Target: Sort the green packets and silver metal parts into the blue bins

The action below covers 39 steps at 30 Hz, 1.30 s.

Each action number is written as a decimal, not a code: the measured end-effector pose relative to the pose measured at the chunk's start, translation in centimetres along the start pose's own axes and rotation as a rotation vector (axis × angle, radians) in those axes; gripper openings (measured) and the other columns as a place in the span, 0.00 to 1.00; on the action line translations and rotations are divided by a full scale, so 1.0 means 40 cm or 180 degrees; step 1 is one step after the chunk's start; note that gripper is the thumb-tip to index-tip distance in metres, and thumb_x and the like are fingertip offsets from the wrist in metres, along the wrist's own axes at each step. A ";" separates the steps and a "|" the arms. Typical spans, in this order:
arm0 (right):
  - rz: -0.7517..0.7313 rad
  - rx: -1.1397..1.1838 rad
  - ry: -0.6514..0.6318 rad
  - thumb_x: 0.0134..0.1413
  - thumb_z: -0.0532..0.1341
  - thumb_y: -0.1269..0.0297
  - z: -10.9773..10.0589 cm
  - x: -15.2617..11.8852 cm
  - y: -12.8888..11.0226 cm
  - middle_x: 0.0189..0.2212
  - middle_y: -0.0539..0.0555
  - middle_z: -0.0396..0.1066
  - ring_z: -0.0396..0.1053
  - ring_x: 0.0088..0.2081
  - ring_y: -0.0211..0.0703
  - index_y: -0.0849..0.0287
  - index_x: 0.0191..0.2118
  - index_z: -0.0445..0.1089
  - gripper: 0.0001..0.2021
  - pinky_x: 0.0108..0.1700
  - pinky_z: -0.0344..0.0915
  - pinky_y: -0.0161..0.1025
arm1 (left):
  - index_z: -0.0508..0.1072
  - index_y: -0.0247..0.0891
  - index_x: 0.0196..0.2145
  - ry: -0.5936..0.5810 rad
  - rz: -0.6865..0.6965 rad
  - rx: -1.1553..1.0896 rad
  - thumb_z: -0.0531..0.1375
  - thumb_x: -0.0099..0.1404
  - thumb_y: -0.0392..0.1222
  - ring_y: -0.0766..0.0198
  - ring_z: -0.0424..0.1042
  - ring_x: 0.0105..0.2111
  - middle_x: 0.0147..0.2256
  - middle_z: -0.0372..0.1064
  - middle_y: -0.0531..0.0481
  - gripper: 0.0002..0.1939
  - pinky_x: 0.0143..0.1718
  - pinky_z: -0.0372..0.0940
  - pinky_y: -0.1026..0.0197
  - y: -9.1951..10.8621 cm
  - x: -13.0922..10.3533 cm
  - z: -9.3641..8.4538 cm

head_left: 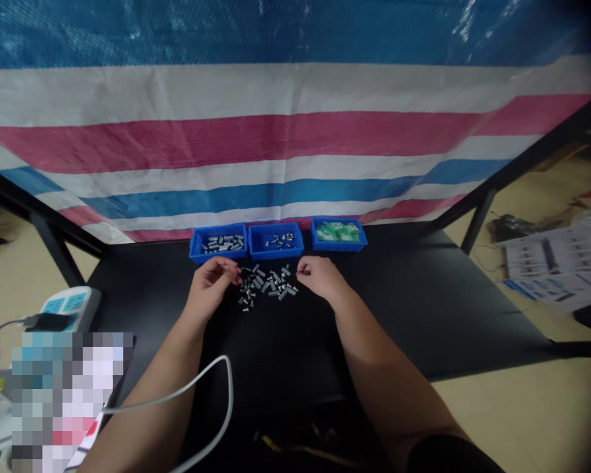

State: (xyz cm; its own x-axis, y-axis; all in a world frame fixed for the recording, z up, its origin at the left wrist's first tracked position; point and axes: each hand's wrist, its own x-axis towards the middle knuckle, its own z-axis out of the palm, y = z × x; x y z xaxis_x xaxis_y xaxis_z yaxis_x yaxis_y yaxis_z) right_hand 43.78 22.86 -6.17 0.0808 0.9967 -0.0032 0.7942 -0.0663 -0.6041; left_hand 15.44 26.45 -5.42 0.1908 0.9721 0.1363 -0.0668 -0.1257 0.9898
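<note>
A loose pile of small metal screws and grey cylindrical pieces lies on the black table. At its left edge is my left hand, thumb and fingers pinched together; whatever they hold is too small to make out. My right hand is closed at the pile's right side, its fingertips together and partly hidden. Behind the pile, the left blue bin holds metal cylinders, and the middle blue bin has a few screws. Green and pale packets fill part of the right blue bin.
A power strip with a black plug sits at the table's left. A white cable loops over my left forearm. Striped sheeting hangs behind the bins. Black frame bars flank the table, with papers on the right.
</note>
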 end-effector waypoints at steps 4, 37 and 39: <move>0.0084 -0.0072 0.0137 0.44 0.69 0.71 -0.002 0.003 0.007 0.24 0.48 0.75 0.71 0.26 0.40 0.54 0.29 0.76 0.05 0.30 0.62 0.36 | 0.75 0.37 0.36 -0.0055 -0.0022 0.0146 0.68 0.61 0.46 0.65 0.74 0.27 0.32 0.76 0.50 0.11 0.34 0.70 0.60 -0.002 -0.002 0.002; -0.1030 0.0548 0.0709 0.54 0.65 0.69 0.017 0.002 -0.032 0.30 0.50 0.75 0.67 0.27 0.36 0.56 0.35 0.76 0.04 0.34 0.67 0.36 | 0.77 0.38 0.38 -0.0454 -0.0210 0.0374 0.68 0.62 0.46 0.63 0.74 0.30 0.32 0.75 0.50 0.10 0.34 0.73 0.60 -0.021 -0.010 0.003; -0.0835 0.0490 0.0499 0.52 0.66 0.70 0.021 0.003 -0.028 0.32 0.49 0.77 0.69 0.27 0.36 0.56 0.34 0.76 0.03 0.34 0.66 0.35 | 0.77 0.38 0.38 -0.0463 -0.0221 0.0381 0.67 0.62 0.46 0.63 0.74 0.30 0.32 0.75 0.49 0.10 0.35 0.73 0.60 -0.023 -0.010 0.004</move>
State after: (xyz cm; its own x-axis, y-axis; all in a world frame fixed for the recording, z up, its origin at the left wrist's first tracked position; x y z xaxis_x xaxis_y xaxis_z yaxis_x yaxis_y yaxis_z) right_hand 42.37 23.09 -6.17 -0.0131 0.9589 0.2836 0.7010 0.2110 -0.6813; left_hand 15.57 26.13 -6.38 0.3310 0.9415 0.0634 0.0668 -0.0904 0.9937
